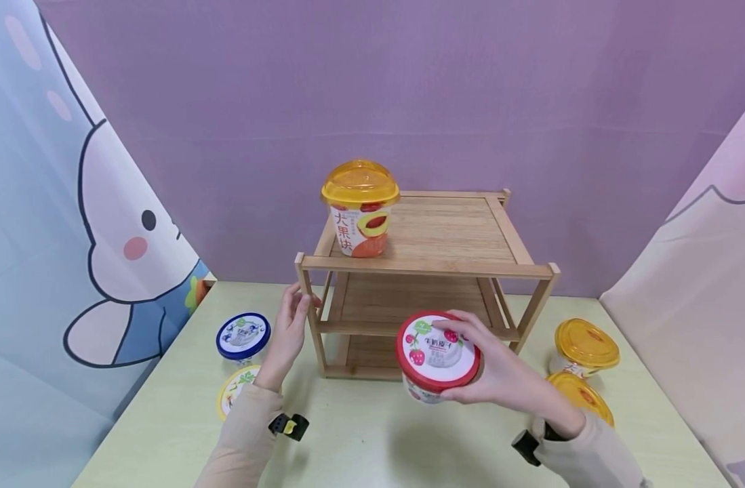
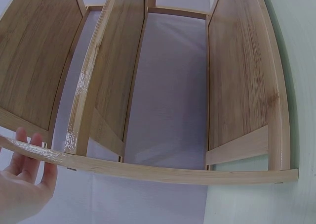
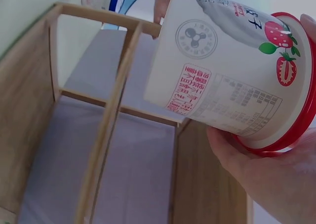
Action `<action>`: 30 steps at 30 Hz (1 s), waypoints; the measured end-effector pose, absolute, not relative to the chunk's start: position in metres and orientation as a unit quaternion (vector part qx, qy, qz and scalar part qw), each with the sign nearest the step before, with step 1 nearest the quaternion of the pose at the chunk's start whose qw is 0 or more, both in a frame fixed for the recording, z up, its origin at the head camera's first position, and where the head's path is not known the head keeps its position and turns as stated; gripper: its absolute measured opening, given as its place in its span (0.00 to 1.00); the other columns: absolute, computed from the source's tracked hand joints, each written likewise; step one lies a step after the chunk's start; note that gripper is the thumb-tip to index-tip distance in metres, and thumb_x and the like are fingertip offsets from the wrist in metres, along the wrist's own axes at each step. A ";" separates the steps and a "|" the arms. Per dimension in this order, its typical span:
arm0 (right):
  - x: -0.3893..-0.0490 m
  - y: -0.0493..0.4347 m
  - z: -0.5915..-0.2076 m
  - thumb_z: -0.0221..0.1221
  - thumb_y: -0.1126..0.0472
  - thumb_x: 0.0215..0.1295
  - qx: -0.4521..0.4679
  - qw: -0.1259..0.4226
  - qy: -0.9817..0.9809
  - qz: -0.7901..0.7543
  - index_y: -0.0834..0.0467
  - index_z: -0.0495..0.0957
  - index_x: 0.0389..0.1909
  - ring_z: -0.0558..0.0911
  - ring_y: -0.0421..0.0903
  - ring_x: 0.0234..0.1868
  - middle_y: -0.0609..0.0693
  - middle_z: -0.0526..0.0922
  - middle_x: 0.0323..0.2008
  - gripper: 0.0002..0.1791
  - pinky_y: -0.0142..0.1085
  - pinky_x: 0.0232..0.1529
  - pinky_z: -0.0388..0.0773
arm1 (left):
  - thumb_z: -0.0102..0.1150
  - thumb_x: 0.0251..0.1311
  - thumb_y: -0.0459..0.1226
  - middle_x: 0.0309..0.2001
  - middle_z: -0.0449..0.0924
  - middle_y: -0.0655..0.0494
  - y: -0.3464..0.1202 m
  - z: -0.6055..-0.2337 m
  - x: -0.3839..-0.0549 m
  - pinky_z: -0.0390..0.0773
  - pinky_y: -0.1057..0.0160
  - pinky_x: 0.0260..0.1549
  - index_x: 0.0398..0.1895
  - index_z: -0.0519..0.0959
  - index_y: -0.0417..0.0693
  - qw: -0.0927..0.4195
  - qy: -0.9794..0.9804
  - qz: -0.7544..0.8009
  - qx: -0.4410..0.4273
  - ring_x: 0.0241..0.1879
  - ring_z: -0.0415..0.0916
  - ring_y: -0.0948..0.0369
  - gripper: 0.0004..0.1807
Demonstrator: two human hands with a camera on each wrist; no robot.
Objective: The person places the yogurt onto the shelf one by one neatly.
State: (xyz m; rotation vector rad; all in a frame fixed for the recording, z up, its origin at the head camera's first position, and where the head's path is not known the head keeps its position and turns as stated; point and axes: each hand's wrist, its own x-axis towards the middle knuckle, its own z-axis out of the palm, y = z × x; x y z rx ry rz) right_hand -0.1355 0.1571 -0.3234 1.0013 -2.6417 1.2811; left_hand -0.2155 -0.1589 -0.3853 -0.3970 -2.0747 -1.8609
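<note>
My right hand (image 1: 491,366) holds a yogurt cup with a red strawberry-print lid (image 1: 438,351) in front of the wooden shelf rack. The right wrist view shows the cup's white printed side (image 3: 212,70), tilted, with fingers around its red rim. My left hand (image 1: 293,332) grips the front left post of the shelf rack (image 1: 430,270); in the left wrist view its fingers (image 2: 34,155) reach around that post. On the top shelf, at the left, stands a tall cup with an orange domed lid (image 1: 361,207).
Left of the rack stand a blue-lidded cup (image 1: 244,337) and a yellow-rimmed cup (image 1: 234,388), the latter partly behind my left arm. Right of it are two orange-lidded cups (image 1: 586,344), one partly hidden by my right arm. A purple cloth (image 1: 531,102) hangs behind.
</note>
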 end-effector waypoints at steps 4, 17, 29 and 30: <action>-0.139 0.163 -0.312 0.70 0.55 0.40 0.331 0.027 -0.850 0.408 0.55 0.63 0.58 0.64 0.55 0.54 0.57 0.57 0.60 0.42 0.38 0.44 0.72 | 0.35 0.68 0.36 0.37 0.69 0.36 -0.159 -0.385 -0.215 0.62 0.57 0.46 0.56 0.58 0.38 0.165 -0.730 -0.650 -0.135 0.40 0.67 0.66 0.17; -0.151 0.182 -0.276 0.69 0.60 0.43 0.318 0.009 -0.855 0.409 0.53 0.62 0.59 0.64 0.54 0.52 0.56 0.58 0.58 0.40 0.34 0.39 0.75 | 0.35 0.68 0.36 0.38 0.69 0.36 -0.159 -0.385 -0.215 0.62 0.56 0.45 0.56 0.59 0.38 0.165 -0.734 -0.645 -0.134 0.40 0.67 0.66 0.17; -0.155 0.195 -0.246 0.67 0.65 0.44 0.327 0.048 -0.857 0.395 0.54 0.62 0.60 0.65 0.45 0.49 0.55 0.61 0.58 0.39 0.31 0.37 0.74 | 0.35 0.68 0.36 0.38 0.70 0.38 -0.159 -0.384 -0.215 0.63 0.54 0.46 0.56 0.59 0.38 0.165 -0.734 -0.645 -0.134 0.40 0.67 0.65 0.17; -0.156 0.196 -0.244 0.67 0.65 0.43 0.330 0.053 -0.856 0.393 0.54 0.62 0.60 0.66 0.44 0.49 0.55 0.63 0.57 0.40 0.31 0.37 0.74 | 0.35 0.68 0.37 0.38 0.70 0.37 -0.159 -0.384 -0.215 0.63 0.54 0.46 0.56 0.59 0.38 0.165 -0.734 -0.645 -0.135 0.40 0.67 0.65 0.17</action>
